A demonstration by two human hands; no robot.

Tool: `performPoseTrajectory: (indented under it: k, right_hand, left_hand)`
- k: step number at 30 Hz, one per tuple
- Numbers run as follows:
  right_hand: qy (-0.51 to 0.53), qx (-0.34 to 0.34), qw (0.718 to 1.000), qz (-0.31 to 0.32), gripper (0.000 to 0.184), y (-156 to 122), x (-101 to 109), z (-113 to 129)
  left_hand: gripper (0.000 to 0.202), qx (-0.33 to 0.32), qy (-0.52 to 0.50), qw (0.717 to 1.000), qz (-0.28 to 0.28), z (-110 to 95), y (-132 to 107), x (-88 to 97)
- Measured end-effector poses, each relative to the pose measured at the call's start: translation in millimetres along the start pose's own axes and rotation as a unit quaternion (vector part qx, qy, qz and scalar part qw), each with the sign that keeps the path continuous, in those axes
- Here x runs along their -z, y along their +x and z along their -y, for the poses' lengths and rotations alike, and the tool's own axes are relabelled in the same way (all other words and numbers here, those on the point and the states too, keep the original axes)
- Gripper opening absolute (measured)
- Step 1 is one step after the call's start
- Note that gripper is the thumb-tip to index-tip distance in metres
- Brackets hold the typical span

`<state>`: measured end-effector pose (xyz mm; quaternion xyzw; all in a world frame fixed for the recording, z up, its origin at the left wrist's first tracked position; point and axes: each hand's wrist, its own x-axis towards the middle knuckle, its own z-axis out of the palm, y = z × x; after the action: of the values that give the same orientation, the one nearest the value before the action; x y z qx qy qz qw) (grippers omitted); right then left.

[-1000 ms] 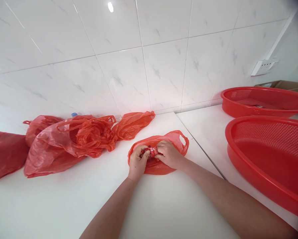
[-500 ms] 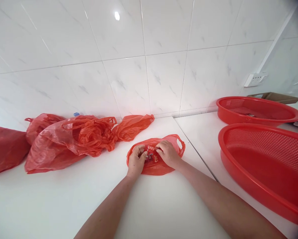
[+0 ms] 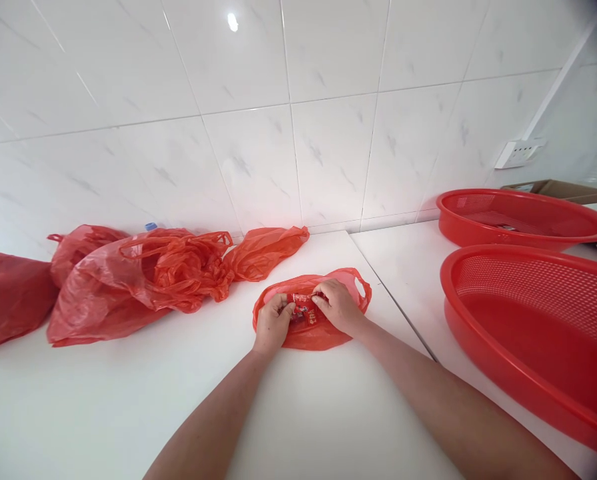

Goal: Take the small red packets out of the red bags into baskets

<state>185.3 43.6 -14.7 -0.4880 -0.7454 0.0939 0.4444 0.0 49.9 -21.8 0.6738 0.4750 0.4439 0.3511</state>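
Packet (image 3: 301,299): small, red, glossy, pale lettering; ends partly covered by fingers. It sits at the mouth of the bag (image 3: 313,343), a thin, translucent red one lying spread on the white surface (image 3: 298,413), a loop handle at its right end. More red printed wrapping (image 3: 311,316) shows in the bag just below the packet; one piece or several, cannot tell.

Counts: one packet in hand. One bag under the hands. At least four other bags (image 3: 113,293) left of the bag, overlapping, too tangled for an exact tally. Two red baskets (image 3: 543,333) right of the bag, perforated walls. One blue cap (image 3: 151,227), left of and beyond the bag.

Left hand (image 3: 272,321): fingers bent, nearly together, pinching the packet's left end. Right hand (image 3: 338,307): thumb and forefinger closed on its right end, remaining fingers curled. Both hands over the bag.
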Motion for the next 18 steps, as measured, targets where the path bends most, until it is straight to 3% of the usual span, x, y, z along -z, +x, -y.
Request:
performPoseTrajectory:
  k: [6, 10, 18]
  right_hand:
    - [0.010, -0.020, 1.000, -0.005, 0.011, -0.2, -0.9, -2.7]
    - [0.004, 0.003, 1.000, 0.014, 0.024, 0.5, -1.5, -2.4]
    - [-0.004, 0.008, 1.000, 0.011, 0.030, 2.0, -0.7, 2.2]
  left_hand:
    - [0.015, 0.014, -0.079, 0.997, -0.017, -0.7, 0.9, -1.4]
    - [0.016, 0.018, -0.103, 0.994, -0.005, -3.9, 0.3, -1.4]
    - [0.035, 0.008, -0.065, 0.998, -0.004, -4.3, -0.2, -0.5]
